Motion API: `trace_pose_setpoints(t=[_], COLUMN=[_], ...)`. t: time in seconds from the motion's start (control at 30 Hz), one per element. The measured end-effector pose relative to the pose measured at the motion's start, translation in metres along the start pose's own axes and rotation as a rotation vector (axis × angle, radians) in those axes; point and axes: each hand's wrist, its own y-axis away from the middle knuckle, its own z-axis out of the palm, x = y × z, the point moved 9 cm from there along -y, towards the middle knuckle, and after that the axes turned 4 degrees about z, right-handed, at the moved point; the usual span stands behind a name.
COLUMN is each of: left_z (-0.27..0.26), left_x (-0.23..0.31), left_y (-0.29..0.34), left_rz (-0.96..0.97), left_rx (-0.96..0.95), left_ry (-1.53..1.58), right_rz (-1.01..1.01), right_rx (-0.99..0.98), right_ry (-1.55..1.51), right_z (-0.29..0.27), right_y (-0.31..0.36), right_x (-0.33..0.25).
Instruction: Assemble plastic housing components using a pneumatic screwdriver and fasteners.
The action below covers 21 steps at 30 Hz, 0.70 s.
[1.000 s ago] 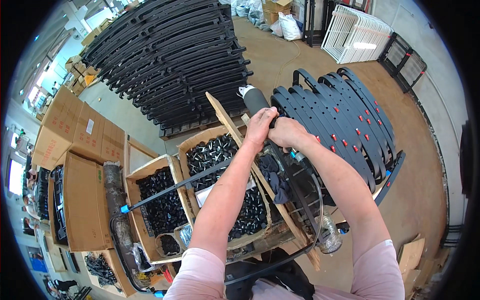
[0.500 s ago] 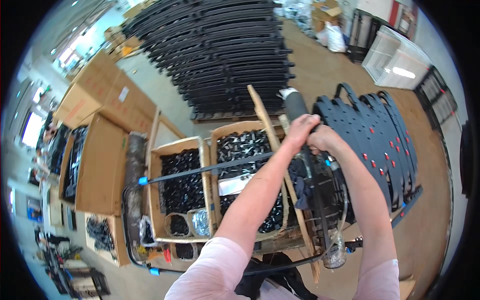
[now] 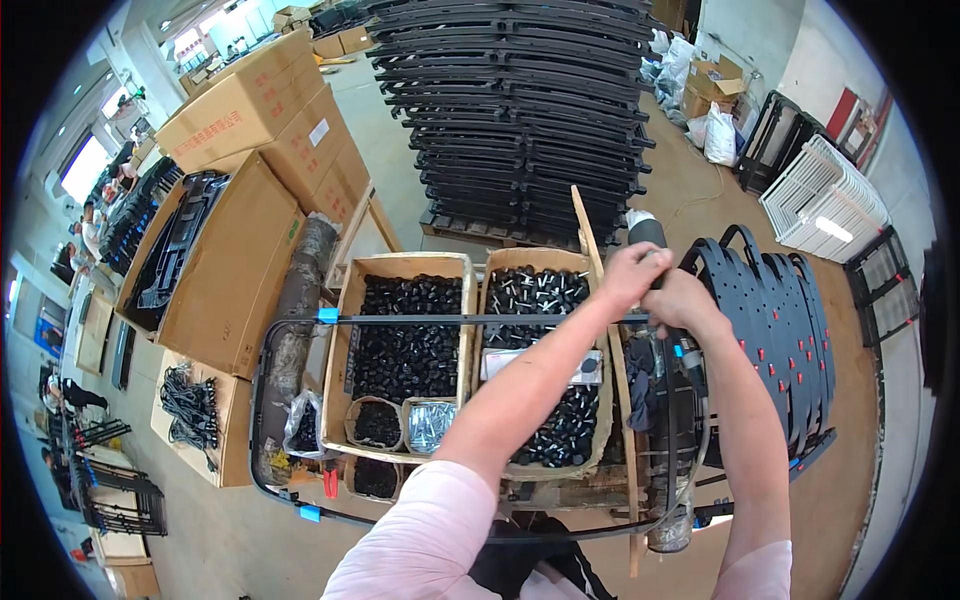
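A black metal tube frame (image 3: 400, 320) with rounded corners and blue tape pieces lies across the bench, over two open cartons. At its far right corner, my left hand (image 3: 638, 276) is closed around the tubing. My right hand (image 3: 686, 302) is closed just beside it, its fingers curled on the same corner. The hands nearly touch and hide that corner, so any small part between them cannot be made out. Just beyond them is the end of a dark padded cylinder (image 3: 648, 232). Beneath the frame's right side lies a worn, wrapped roller (image 3: 670, 470).
The left carton (image 3: 330, 400) holds black plastic caps; the right carton (image 3: 605, 425) holds black knobs with metal studs. A wooden strip (image 3: 622, 400) stands beside them. Curved black slatted panels (image 3: 760, 330) are at right. Stacked black frames (image 3: 520, 120) rise behind; large cardboard boxes (image 3: 250, 110) stand left.
The frame's far bar, slanted before, now runs level across the cartons. Both hands stay closed at the far right corner. My view has shifted, so the surroundings appear moved rightward.
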Motion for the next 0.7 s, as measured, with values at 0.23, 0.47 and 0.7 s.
trace_pose_setpoints(t=[0.23, 0.47, 0.7], left_z=[-0.187, -0.265, -0.274], left_x=[0.067, 0.082, 0.078], left_y=[0.093, 0.130, 0.134], left_rz=[0.023, 0.022, -0.019], left_rx=[0.229, 0.261, 0.218], left_ry=[0.002, 0.018, 0.026], right_rz=[-0.209, -0.204, -0.144], right_rx=[-0.122, -0.122, -0.118], right_ry=[0.114, 0.194, 0.156], right_z=[0.120, 0.175, 0.183], right_y=[0.030, 0.041, 0.049], right_x=[-0.168, -0.236, -0.243])
